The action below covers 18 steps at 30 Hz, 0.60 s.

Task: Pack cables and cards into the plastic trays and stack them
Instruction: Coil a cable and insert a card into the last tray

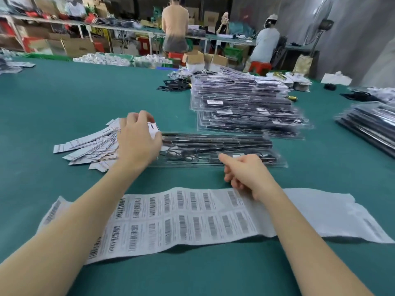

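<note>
1. Green cloth covers the wide worktop (pixel 64 99); behind it, at 12 o'clock, people sit at a long bench among cardboard boxes and shelves.
2. A clear plastic tray (pixel 222 150) lies at the centre, with dark cables coiled and laid inside it.
3. The left hand (pixel 137 139) reaches over the tray's 9 o'clock end, its fingers curled round a white card (pixel 153 127); the hand hides where card and tray meet.
4. A fanned pile of cards (pixel 85 146) lies just beside the tray at 9 o'clock, partly under that hand.
5. The right hand (pixel 245 174) rests near the tray's near edge, fingers loosely curled, thumb pointing left; whether they pinch anything cannot be told.
6. A long sheet of barcode labels (pixel 192 218) lies at 6 o'clock under both forearms.
7. A tall stack of filled trays (pixel 245 105) stands at 1 o'clock, touching nothing; a second stack (pixel 372 124) sits at 3 o'clock.
</note>
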### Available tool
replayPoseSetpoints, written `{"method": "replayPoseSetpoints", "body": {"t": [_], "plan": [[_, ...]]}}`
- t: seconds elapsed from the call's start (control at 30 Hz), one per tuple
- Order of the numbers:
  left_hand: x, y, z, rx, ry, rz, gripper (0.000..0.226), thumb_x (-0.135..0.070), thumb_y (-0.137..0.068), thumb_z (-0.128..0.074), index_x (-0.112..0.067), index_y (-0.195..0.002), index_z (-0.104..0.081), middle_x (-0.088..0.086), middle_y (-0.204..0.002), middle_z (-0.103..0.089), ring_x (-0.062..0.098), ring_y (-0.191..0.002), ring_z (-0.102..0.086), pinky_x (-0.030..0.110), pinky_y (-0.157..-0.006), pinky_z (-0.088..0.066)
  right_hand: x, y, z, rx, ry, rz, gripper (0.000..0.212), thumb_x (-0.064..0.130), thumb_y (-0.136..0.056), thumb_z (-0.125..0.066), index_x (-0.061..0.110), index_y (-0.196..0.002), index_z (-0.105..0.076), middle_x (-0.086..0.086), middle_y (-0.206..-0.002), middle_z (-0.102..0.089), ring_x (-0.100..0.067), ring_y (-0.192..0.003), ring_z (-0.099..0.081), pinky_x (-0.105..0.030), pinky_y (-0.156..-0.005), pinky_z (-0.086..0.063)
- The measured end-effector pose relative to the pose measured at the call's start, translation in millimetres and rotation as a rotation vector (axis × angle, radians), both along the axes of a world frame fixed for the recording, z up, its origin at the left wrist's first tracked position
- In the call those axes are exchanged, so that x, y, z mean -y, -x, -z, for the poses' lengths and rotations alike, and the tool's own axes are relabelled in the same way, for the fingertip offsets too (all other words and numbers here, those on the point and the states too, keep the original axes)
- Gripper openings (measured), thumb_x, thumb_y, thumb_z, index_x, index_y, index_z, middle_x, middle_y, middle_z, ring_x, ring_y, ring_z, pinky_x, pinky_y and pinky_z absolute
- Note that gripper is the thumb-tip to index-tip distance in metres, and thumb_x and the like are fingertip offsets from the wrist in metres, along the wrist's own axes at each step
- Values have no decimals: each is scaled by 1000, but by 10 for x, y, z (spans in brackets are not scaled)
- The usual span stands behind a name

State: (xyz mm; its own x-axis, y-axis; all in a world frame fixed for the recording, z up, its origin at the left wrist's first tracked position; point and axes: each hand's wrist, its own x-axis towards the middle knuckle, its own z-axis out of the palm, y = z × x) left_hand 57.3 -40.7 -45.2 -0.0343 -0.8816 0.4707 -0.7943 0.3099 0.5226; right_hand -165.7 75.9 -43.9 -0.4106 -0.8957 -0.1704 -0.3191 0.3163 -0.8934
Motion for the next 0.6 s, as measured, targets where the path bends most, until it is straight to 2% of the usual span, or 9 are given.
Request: {"method": "replayPoseSetpoints", "body": {"t": [0.07, 0.13, 0.17, 0.23, 0.3, 0.37, 0.47, 0.53, 0.6], "plan": [[-187, 137, -127, -41, 196, 124, 16, -21, -90, -65, -14, -104, -59, 4, -107, -62, 24, -100, -54, 37, -88, -42, 33, -92, 38, 18, 193, 68, 54, 43, -95, -62, 20, -47, -58, -1, -50, -61, -12, -35, -44, -19, -38, -34], [-392, 317, -295, -76, 39, 394, 10, -26, -90, -67, -19, -92, -61, -8, -89, -66, 14, -81, -60, 31, -79, -49, 68, -171, 65, 52, 347, 137, 58, 43, -99, -57, 20, -46, -55, 0, -47, -54, -11, -37, -42, -20, -40, -34], [-493, 404, -358, -1, -126, 512, 15, -35, -88, -69, -22, -92, -63, -12, -85, -66, 9, -78, -61, 27, -74, -51, 83, -194, 73, 50, 386, 160, 58, 42, -100, -55, 19, -47, -55, 1, -46, -52, -11, -38, -42, -22, -44, -35], [-651, 545, -404, 290, -365, 647, 39, -56, -81, -72, -25, -103, -64, -14, -94, -67, 8, -85, -63, 22, -74, -51, 95, -210, 91, 52, 426, 202, 57, 41, -100, -52, 18, -48, -54, 1, -46, -51, -13, -42, -43, -30, -55, -38], [-754, 643, -369, 530, -448, 642, 61, -64, -75, -74, -23, -118, -60, -7, -108, -65, 14, -96, -62, 30, -85, -54, 102, -198, 100, 64, 460, 241, 57, 40, -101, -51, 17, -48, -53, 1, -46, -49, -13, -44, -43, -34, -58, -38], [-794, 684, -319, 606, -476, 595, 68, -64, -70, -78, -21, -120, -57, -3, -113, -62, 19, -101, -60, 39, -90, -55, 98, -189, 105, 86, 478, 256, 57, 40, -101, -50, 18, -49, -53, 1, -46, -50, -12, -44, -43, -32, -55, -38], [-773, 713, -296, 566, -561, 599, 59, -53, -70, -82, -21, -112, -56, -4, -104, -62, 17, -93, -61, 35, -80, -56, 96, -204, 100, 105, 512, 236, 57, 40, -103, -49, 19, -51, -55, 2, -47, -51, -11, -45, -44, -30, -54, -38], [-740, 718, -273, 502, -589, 637, 39, -41, -72, -81, -23, -98, -59, -8, -92, -62, 12, -83, -60, 28, -66, -50, 93, -211, 89, 65, 549, 193, 51, 37, -103, -50, 16, -57, -57, 2, -49, -53, -11, -47, -46, -30, -55, -39], [-693, 685, -266, 440, -584, 687, 21, -33, -78, -76, -26, -89, -59, -11, -85, -61, 10, -78, -59, 25, -62, -44, 100, -198, 49, -31, 566, 142, 42, 33, -102, -54, 14, -66, -62, 2, -53, -57, -10, -50, -49, -28, -57, -41]]}}
